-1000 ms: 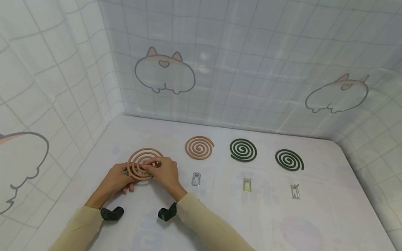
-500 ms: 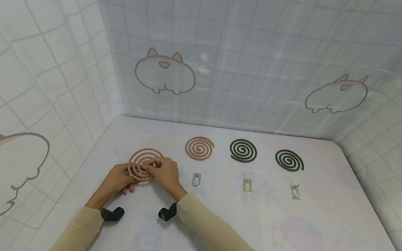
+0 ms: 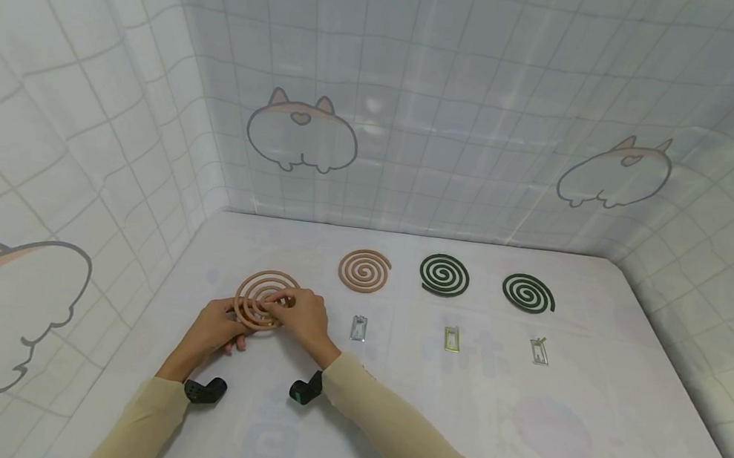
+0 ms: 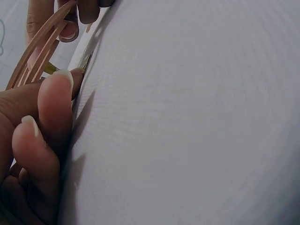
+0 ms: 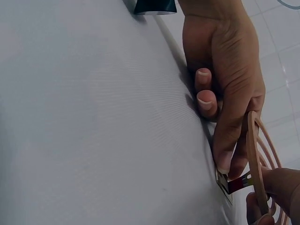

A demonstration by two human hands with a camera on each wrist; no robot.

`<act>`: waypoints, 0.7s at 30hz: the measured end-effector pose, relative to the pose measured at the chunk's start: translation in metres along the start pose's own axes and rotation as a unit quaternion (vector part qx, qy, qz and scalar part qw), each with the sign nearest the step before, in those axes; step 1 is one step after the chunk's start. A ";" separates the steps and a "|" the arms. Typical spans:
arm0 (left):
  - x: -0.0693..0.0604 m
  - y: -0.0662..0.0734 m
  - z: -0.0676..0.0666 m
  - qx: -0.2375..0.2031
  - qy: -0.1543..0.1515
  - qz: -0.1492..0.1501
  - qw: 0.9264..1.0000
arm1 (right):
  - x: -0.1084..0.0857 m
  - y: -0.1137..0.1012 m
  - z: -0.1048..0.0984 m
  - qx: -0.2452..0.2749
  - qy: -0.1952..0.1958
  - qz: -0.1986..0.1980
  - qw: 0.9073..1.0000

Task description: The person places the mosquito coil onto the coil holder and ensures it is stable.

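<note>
"How does the left hand look from your end?"

"On my feed it's at the left side of the held tan coil, partly beneath it, thumb and finger pinching low, the other fingers curled."

"And the right hand?"

"I see it over the coil's right side, fingertips pinching near the centre. The left forearm and right forearm slant in from the coil's near side."

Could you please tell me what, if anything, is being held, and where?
The right hand pinches the brown coil near its middle; the left hand holds the metal stand by its base's edge.
</note>
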State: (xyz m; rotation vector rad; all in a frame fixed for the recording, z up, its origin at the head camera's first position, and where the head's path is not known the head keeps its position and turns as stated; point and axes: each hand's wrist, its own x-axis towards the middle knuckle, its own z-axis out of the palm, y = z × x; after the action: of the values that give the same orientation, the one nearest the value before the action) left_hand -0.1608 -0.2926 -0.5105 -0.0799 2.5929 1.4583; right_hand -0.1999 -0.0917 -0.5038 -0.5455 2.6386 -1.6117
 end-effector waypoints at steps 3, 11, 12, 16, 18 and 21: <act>0.000 0.000 0.000 -0.002 0.001 -0.001 1.000 | 0.000 0.000 0.000 0.004 -0.002 -0.002 1.000; -0.001 0.000 0.001 -0.003 0.001 -0.004 1.000 | -0.003 -0.003 -0.001 0.016 -0.002 0.000 1.000; -0.001 0.000 0.001 -0.003 0.002 -0.003 1.000 | -0.003 -0.003 -0.001 0.016 -0.002 0.000 1.000; -0.001 0.000 0.001 0.003 0.002 -0.003 1.000 | -0.004 -0.004 -0.001 0.017 -0.001 -0.002 1.000; 0.000 0.000 0.000 0.006 0.002 -0.004 1.000 | -0.004 -0.005 -0.001 0.018 0.000 -0.002 1.000; 0.000 0.000 0.000 0.005 0.002 -0.009 1.000 | -0.004 -0.005 -0.001 0.018 0.000 -0.001 1.000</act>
State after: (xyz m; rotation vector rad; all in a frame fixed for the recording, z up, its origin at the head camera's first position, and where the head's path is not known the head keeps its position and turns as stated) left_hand -0.1613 -0.2927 -0.5103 -0.1045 2.5945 1.4409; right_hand -0.1951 -0.0914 -0.4997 -0.5466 2.6041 -1.6572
